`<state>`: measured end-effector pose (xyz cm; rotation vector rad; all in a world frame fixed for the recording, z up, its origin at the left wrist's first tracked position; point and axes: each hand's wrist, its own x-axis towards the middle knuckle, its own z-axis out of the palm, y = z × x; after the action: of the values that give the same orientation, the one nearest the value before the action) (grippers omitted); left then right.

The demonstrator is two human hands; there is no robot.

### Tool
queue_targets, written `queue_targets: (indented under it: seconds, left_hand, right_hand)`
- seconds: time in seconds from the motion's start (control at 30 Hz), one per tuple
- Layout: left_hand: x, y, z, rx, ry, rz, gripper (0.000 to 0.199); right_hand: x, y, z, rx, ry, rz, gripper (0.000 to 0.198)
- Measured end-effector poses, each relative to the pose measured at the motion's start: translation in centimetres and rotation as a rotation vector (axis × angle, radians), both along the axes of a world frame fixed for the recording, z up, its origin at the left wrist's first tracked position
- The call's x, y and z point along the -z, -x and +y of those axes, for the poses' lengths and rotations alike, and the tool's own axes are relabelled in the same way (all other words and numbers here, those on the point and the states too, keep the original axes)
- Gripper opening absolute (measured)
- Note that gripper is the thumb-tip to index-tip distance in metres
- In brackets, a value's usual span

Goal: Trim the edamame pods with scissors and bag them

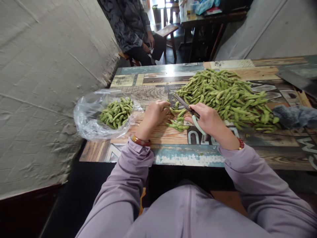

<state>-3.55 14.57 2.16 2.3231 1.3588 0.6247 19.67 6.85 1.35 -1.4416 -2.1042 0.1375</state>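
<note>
My right hand [206,119] grips a pair of scissors [197,125] with pale green handles, the dark blades pointing up and left. Opposite the blades, my left hand [155,115] is closed, its fingertips pinched on a green soybean pod [171,109] that is partly hidden by the fingers. Between and below the hands lie a few loose pods [178,125] on the patterned tabletop [168,137]. A large heap of green soybean pods [220,96] spreads beyond my right hand. Left of my left hand sits a clear plastic bag [85,115] with more pods [117,113] inside.
A grey fuzzy cloth-like thing [296,116] lies right of the heap, near a dark flat blade-like object [296,81]. A rough white wall [49,82] borders the table's left. Across the table, a person [133,29] sits by a wooden bench [167,30]; another table [201,20] stands behind.
</note>
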Motion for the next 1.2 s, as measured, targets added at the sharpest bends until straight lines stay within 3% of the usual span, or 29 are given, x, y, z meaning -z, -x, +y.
queue_targets:
  seconds: [0.17, 0.27, 0.4, 0.57, 0.73, 1.2]
  left_hand:
    - [0.0, -1.1, -0.8, 0.061, 0.026, 0.142, 0.022]
    - [-0.2, -1.0, -0.7, 0.056, 0.052, 0.087, 0.013]
    - [-0.6, -0.7, -0.4, 0.034, 0.186, -0.224, 0.003]
    - [-1.1, -0.8, -0.8, 0.019, 0.584, -0.734, 0.023]
    - [-1.1, -1.3, -1.6, 0.079, 0.853, -0.889, 0.032]
    - [-0.8, -1.6, -1.9, 0.181, 0.818, -0.863, 0.03]
  right_hand:
    - [0.0, 0.0, 0.1, -0.005, 0.008, -0.009, 0.035]
    - [0.0, 0.0, 0.1, -0.009, 0.004, -0.025, 0.035]
    - [0.1, -0.1, 0.1, 0.002, -0.007, -0.016, 0.037]
    - [-0.4, 0.0, 0.0, 0.031, 0.006, 0.023, 0.043]
    - [-0.8, 0.2, -0.2, -0.007, 0.031, 0.055, 0.049]
    - [-0.3, 0.2, -0.1, -0.073, 0.045, 0.071, 0.053]
